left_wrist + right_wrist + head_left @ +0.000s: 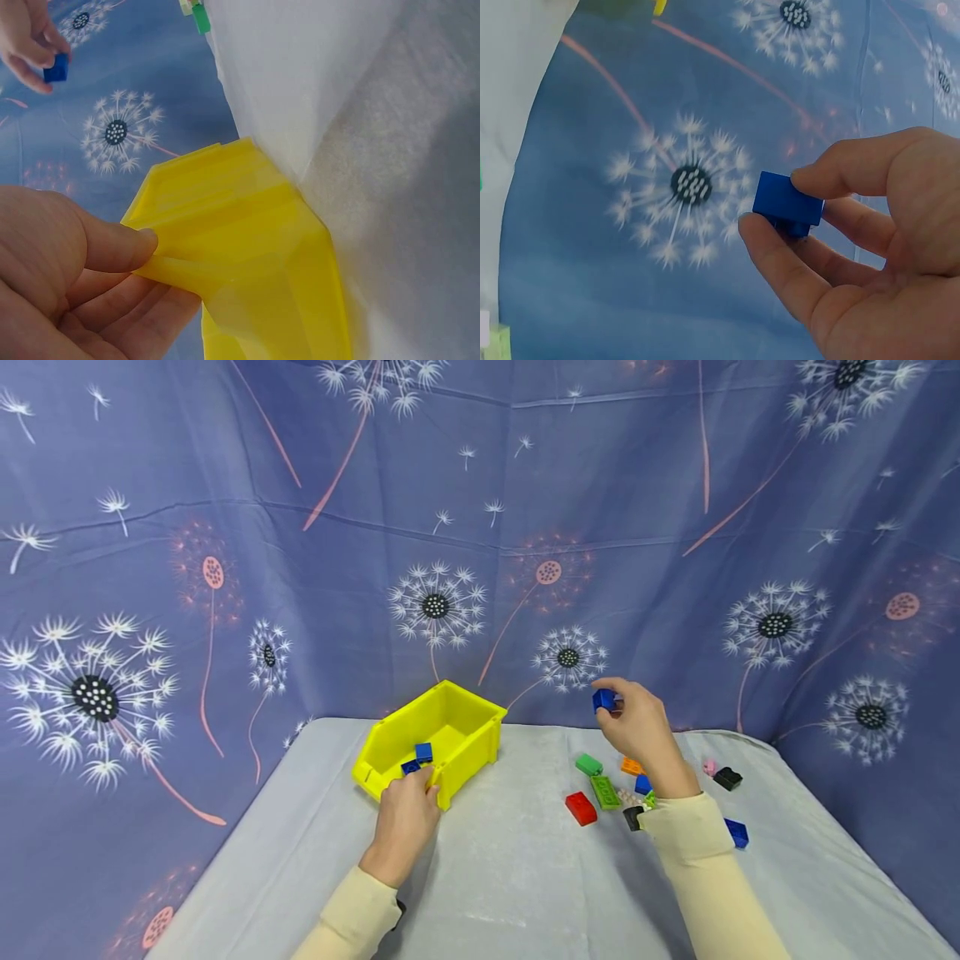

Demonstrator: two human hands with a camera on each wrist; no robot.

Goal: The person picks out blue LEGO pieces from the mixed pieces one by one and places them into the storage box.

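This place looks like a screened-off corner: a blue dandelion-print curtain point(480, 518) hangs behind a white cloth-covered table point(517, 877) and along both its sides. Whether it belongs to a home or a studio, I cannot tell.

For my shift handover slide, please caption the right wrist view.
Right hand pinching a blue studded toy brick in front of dandelion-print fabric.

In the head view, the left sleeve point(348, 914) and right sleeve point(708, 877) run off the bottom edge. The right sleeve hides part of a blue brick point(738, 834); the pink piece point(709, 767) is too small to identify. The left hand point(407, 814) covers part of the yellow box point(474, 762), which the left wrist view's bottom edge cuts off.
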